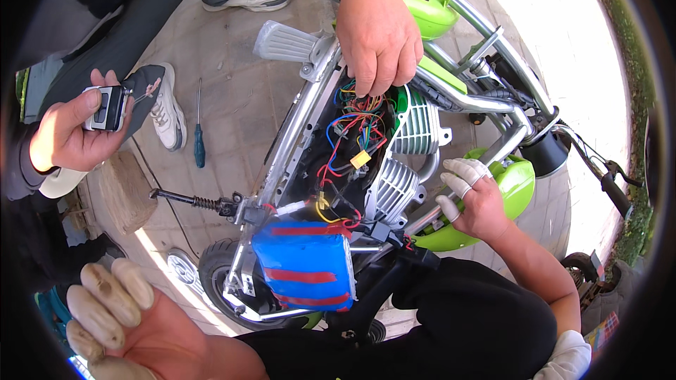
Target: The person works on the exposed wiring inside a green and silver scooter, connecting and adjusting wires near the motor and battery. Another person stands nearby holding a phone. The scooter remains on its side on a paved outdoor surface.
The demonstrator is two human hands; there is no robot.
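My left hand (158, 324) is raised at the lower left, palm up, with pale finger cots on its loosely bent fingers and nothing in it. On the right, my right hand (475, 200), also in finger cots, rests beside the silver frame tube (428, 219) and green fender (512, 186), its fingers apart and empty. Between them a blue battery pack (301, 253) with red tape sits at the end of the small motorbike frame. Coloured wires and a yellow connector (360, 160) fill the frame's hollow. A co-worker's hand (380, 42) reaches into these wires from above.
The co-worker's other hand (81, 127) holds a black-and-silver key remote (107, 108). A screwdriver (199, 137) lies on the paving near that person's shoes. A stone block (123, 193) stands at left. A shock absorber (193, 201) juts from the frame; handlebars (611, 186) extend right.
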